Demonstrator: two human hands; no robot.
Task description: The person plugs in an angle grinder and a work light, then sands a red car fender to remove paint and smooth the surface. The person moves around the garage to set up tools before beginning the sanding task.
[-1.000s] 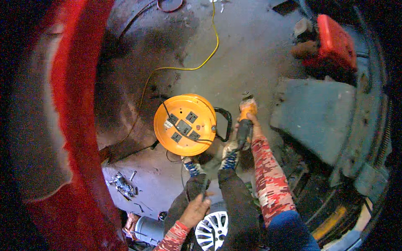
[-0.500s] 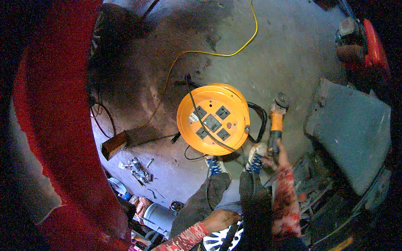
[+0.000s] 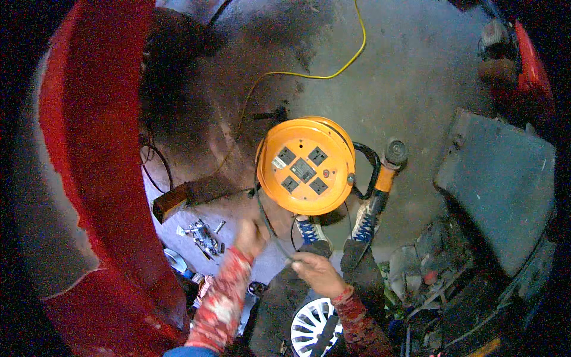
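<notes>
A black power cable (image 3: 270, 229) droops from the near-left side of an orange cable reel (image 3: 276, 193), whose round face carries several sockets. My right hand (image 3: 319, 275) pinches this cable between thumb and fingers above my legs. Just left of the cable is my left hand (image 3: 252, 239), smeared by motion, so its fingers and any hold are unclear. An orange and black angle grinder (image 3: 385, 178) lies right of the reel, its disc end pointing away and its lower end beside my right shoe (image 3: 364, 225).
On the left stand a red vehicle panel (image 3: 101, 149) and a wooden block (image 3: 171, 202). Loose metal parts (image 3: 204, 237) lie near the block. A yellow cord (image 3: 297, 74) crosses the floor behind the reel. A large grey panel (image 3: 493, 184) stands right.
My right hand has let go of the grinder and moved left to grip the black cable. My left hand has moved up and forward. The cable has shifted off the reel's face; the grinder is tilted differently.
</notes>
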